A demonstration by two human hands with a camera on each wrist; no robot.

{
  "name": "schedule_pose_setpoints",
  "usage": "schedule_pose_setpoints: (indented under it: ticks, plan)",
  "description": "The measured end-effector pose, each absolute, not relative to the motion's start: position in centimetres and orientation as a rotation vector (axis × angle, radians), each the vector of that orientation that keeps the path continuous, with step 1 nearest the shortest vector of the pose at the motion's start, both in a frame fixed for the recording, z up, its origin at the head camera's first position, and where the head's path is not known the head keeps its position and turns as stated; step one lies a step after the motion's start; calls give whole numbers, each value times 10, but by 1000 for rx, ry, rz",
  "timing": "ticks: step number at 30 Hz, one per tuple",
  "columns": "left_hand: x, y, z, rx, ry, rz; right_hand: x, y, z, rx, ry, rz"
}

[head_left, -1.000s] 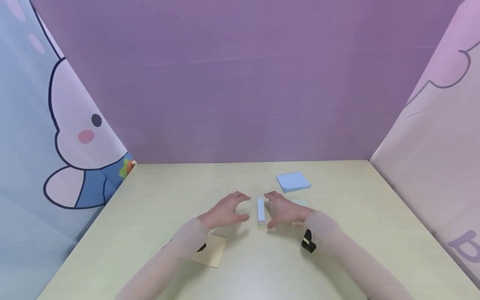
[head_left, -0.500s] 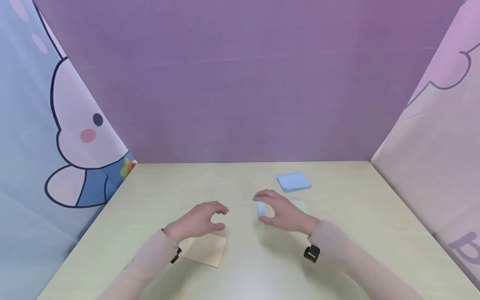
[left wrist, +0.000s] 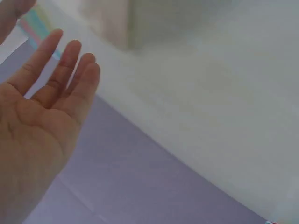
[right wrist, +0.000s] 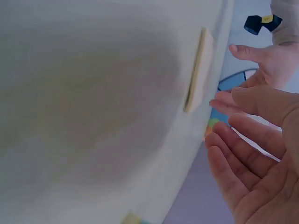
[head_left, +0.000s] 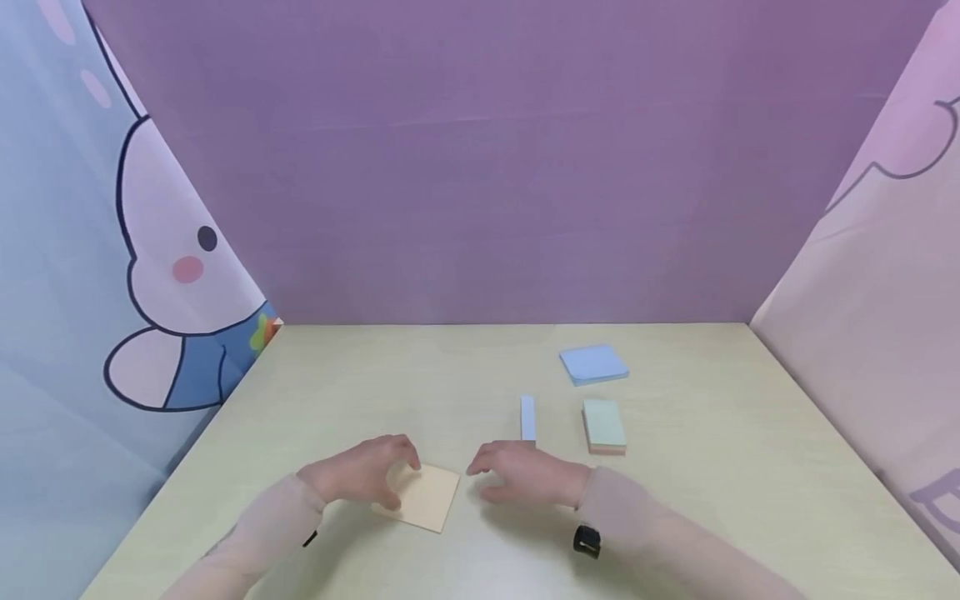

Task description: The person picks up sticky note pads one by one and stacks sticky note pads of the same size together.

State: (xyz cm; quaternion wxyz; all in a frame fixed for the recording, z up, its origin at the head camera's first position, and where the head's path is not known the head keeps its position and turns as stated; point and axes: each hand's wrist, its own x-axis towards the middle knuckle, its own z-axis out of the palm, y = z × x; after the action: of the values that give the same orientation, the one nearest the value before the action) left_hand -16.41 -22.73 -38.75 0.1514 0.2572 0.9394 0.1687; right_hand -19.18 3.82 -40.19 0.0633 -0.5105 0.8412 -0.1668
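Note:
In the head view my left hand (head_left: 363, 471) is over the left side of a pale yellow square pad of paper (head_left: 429, 500), thumb and fingers apart. Whether it touches the pad cannot be told. My right hand (head_left: 528, 473) hovers to the right of that pad, fingers loosely bent, holding nothing. It partly hides the near end of a narrow, pale blue-topped block (head_left: 528, 417). The right wrist view has the yellow pad (right wrist: 200, 70) lying on the table, with both hands beyond it. Relaxed fingers of my left hand (left wrist: 51, 102) show in the left wrist view.
A light blue notepad (head_left: 595, 364) lies toward the back right of the table (head_left: 360, 375). Nearer stands a thicker pale green-topped stack (head_left: 603, 423). A purple backdrop (head_left: 495, 183) rises behind the table, with patterned cloths at both sides.
My right hand has left the narrow block and come nearer and to the left, uncovering the green-topped stack. My left hand has moved left and nearer, over the yellow pad.

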Motion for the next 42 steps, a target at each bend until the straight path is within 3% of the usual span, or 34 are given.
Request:
schedule_pose_setpoints:
  ticks: [21, 42]
  plan:
    - [-162, -247, -419, 802, 2783, 453, -179, -3, -416, -1656, 2576, -158]
    - [-182, -226, -426, 773, 2828, 530, -187, -2, -412, -1322, 2737, -50]
